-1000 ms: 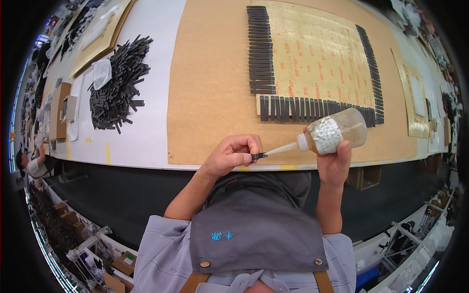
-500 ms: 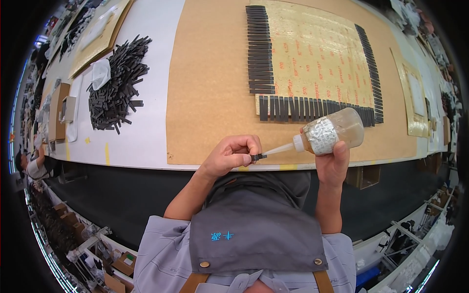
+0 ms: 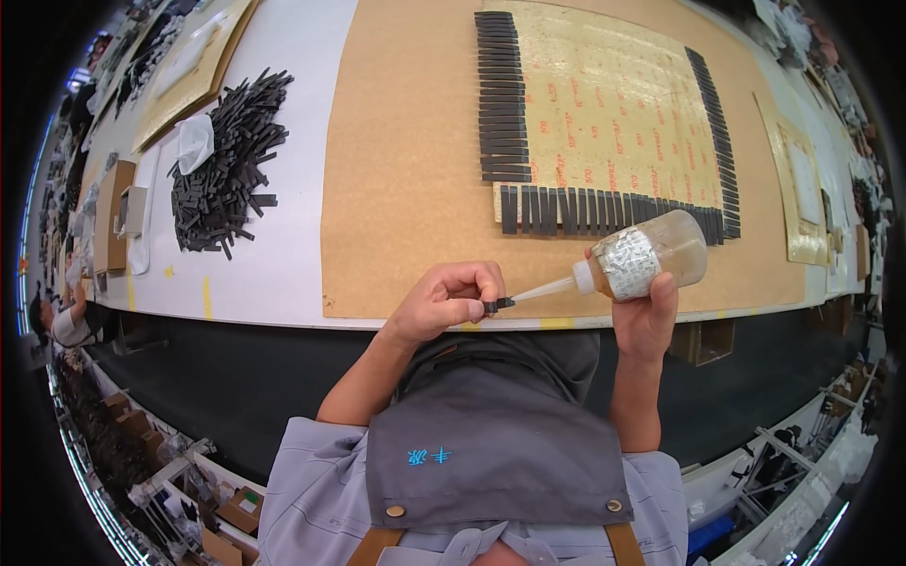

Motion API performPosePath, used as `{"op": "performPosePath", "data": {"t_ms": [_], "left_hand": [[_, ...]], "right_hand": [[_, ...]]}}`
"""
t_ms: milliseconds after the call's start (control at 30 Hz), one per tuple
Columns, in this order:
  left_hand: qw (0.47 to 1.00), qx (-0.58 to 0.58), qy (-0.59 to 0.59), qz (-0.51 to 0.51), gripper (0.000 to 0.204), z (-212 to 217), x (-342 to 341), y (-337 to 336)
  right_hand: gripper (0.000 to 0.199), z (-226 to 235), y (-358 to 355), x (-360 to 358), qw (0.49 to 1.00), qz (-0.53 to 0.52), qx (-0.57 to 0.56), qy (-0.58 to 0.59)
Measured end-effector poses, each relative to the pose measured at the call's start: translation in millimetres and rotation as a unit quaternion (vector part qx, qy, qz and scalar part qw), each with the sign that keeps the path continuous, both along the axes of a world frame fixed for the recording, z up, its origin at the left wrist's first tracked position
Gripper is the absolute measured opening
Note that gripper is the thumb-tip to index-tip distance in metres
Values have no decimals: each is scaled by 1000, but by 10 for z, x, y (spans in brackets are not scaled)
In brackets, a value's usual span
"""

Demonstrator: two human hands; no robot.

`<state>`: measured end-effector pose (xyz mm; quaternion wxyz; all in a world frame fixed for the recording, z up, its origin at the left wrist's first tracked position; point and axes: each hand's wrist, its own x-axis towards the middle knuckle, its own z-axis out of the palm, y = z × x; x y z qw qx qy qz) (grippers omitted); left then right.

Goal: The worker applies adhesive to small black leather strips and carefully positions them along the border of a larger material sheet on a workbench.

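Between the thumb and fingers of my left hand [image 3: 449, 300] is a small black strip [image 3: 500, 304], its end sticking out to the right. My right hand [image 3: 645, 319] grips a clear squeeze bottle [image 3: 675, 247] with a silvery label, a white cap and a long thin nozzle [image 3: 543, 290]. The bottle lies tilted, and the nozzle tip points left, at or very close to the strip's end. Beyond the bottle is a yellowish board [image 3: 613, 113], with rows of black strips along its left, right and near edges.
At the left, a heap of black strips [image 3: 226, 160] lies on the white table [image 3: 297, 141], with a crumpled white piece [image 3: 195, 143] on it. Brown sheeting [image 3: 406, 170] covers the middle. Cardboard boxes [image 3: 113, 212] stand at far left, near another person [image 3: 71, 316].
The squeeze bottle and my right hand have shifted slightly to the right. My left hand has stayed almost in place with the strip.
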<state>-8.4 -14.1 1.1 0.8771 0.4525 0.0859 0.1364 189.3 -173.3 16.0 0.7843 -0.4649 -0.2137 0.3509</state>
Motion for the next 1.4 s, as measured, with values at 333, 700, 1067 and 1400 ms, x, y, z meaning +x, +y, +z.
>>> {"op": "performPosePath", "data": {"t_ms": [333, 700, 1067, 1400], "left_hand": [[1000, -5, -28, 12, 17, -7, 106, 73], [955, 263, 107, 85, 7, 580, 515, 1417], [790, 541, 290, 6, 14, 586, 2260, 3400], [753, 571, 324, -45, 16, 201, 2808, 3689]], "right_hand": [[66, 91, 69, 61, 1000, 3, 5, 17], [62, 77, -161, 341, 994, -32, 94, 39], [63, 88, -207, 692, 987, -112, 107, 29], [65, -2, -135, 829, 990, -108, 83, 28]]}}
